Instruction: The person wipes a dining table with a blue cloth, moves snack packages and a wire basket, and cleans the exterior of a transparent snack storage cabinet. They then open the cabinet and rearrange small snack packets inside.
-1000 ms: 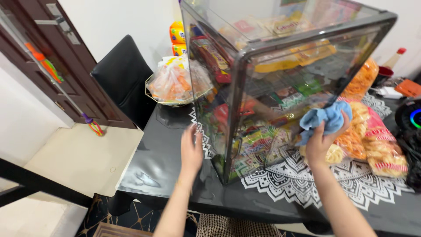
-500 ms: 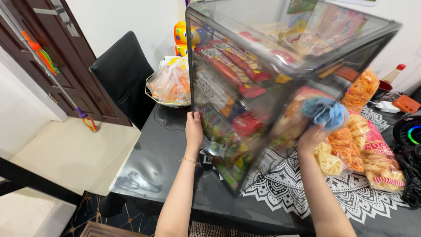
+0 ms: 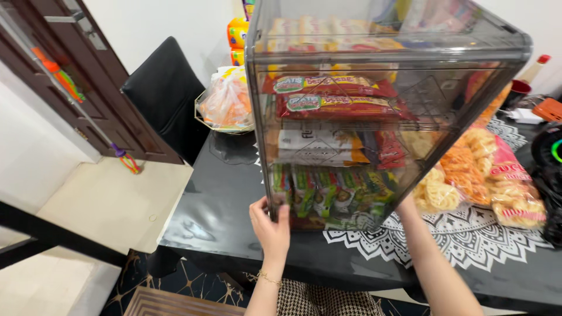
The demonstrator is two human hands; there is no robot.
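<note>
Your left hand (image 3: pixel 271 225) grips the near-left corner post of the clear snack cabinet (image 3: pixel 374 111) on the black table (image 3: pixel 222 216); your right hand is hidden behind it, grip unknowable. One-sided pushing could tip it, spilling packets.

Place: home dining area, lived-in
Table: glossy black dining table (image 3: pixel 222 205), black-and-white patterned mat (image 3: pixel 468 234) on top
Seating: black padded chair (image 3: pixel 164 96) pushed in at the far side
Door: dark brown wooden door (image 3: pixel 76 82) in a plain white wall (image 3: pixel 170 23); mop or broom with a bright orange-green handle (image 3: pixel 58 79) leaning against it
Floor: pale tiles (image 3: pixel 99 205), dark rug with gold lines (image 3: pixel 181 284) under the table
Clutter: clear snack cabinet (image 3: pixel 374 111) full of packets, bagged fried snacks (image 3: pixel 492 175), wire basket with a plastic bag (image 3: pixel 225 105), sauce bottle (image 3: pixel 530 70)
</note>
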